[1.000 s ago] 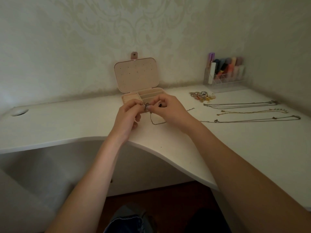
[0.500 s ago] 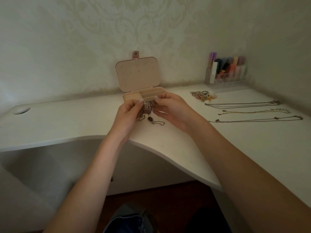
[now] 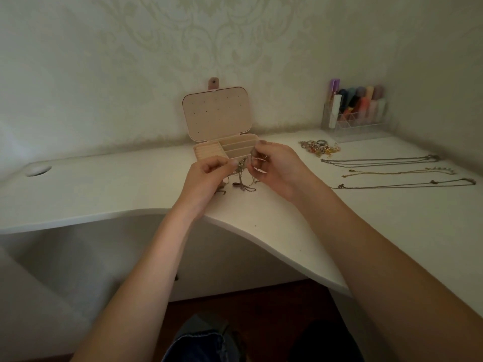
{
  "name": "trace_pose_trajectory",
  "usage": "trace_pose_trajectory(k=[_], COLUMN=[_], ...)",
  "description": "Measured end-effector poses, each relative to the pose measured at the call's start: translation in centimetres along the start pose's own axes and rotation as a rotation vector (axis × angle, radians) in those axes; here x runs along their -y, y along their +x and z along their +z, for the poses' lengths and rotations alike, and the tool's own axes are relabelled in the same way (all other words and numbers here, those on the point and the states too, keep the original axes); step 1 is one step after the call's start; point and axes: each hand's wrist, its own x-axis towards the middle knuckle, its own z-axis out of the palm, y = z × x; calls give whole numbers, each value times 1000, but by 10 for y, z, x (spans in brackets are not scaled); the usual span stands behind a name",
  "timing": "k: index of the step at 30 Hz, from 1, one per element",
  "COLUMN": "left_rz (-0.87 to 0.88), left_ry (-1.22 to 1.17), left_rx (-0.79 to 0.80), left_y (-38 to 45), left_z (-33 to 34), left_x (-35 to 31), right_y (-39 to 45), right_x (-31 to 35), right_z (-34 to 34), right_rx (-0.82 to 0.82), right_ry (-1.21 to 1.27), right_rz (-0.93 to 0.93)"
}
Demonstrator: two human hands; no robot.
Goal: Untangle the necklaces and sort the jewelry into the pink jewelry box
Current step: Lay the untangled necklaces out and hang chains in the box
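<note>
The tangled necklaces (image 3: 241,176) are hanging as a knotted clump of thin metal chain between the two hands, just above the bench (image 3: 104,186), with loose loops and a small dark pendant trailing onto the white surface. The left hand (image 3: 206,176) is pinching the left side of the clump, its fingers (image 3: 220,164) curled together around the chain. The right hand (image 3: 277,168) is pinching a strand at the upper right of the clump, thumb and forefinger pressed together and the other fingers curled beside them.

Just behind the hands the pink jewelry box (image 3: 222,147) is standing open, its rounded rectangular lid upright and dotted with small holes, a snap tab sticking up from the top edge. Its base is showing padded ring rolls on the left and long, narrow compartments on the right.

To the right, three straightened necklaces (image 3: 392,171) are lying apart in near-parallel lines, and a small heap of rings and charms (image 3: 318,147) is sitting near the box. A clear plastic organiser (image 3: 355,116) holding coloured tubes is standing in the corner, against embossed damask wallpaper. A round cable hole (image 3: 38,170) is showing at the bench's far left.
</note>
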Motion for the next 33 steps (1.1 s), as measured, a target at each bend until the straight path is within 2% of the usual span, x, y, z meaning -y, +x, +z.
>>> trace_pose_trajectory(k=[5, 8, 11, 16, 20, 23, 26, 31, 33], left_rz=[-17, -16, -20, -20, 6, 14, 23, 0, -51], left_ry=[-1, -11, -12, 20, 118, 153, 155, 154, 68], left_rx=[-44, -47, -38, -29, -10, -26, -89, -173, -179], left_y=[0, 0, 0, 0, -2, -1, -1, 1, 2], left_z=[1, 1, 1, 0, 2, 2, 2, 1, 1], left_x=[1, 0, 0, 1, 0, 3, 4, 8, 6], right_y=[-1, 0, -1, -3, -2, 0, -2, -3, -3], right_x=[-2, -7, -12, -9, -8, -3, 4, 5, 6], right_z=[-2, -5, -6, -4, 0, 3, 3, 0, -2], right_rx=[-148, -77, 5, 25, -62, -118, -115, -79, -55], right_ry=[-559, -800, -922, -962, -886, -636, -342, -105, -38], right_rz=[-175, -294, -342, -374, -298, -169, -86, -1, 28])
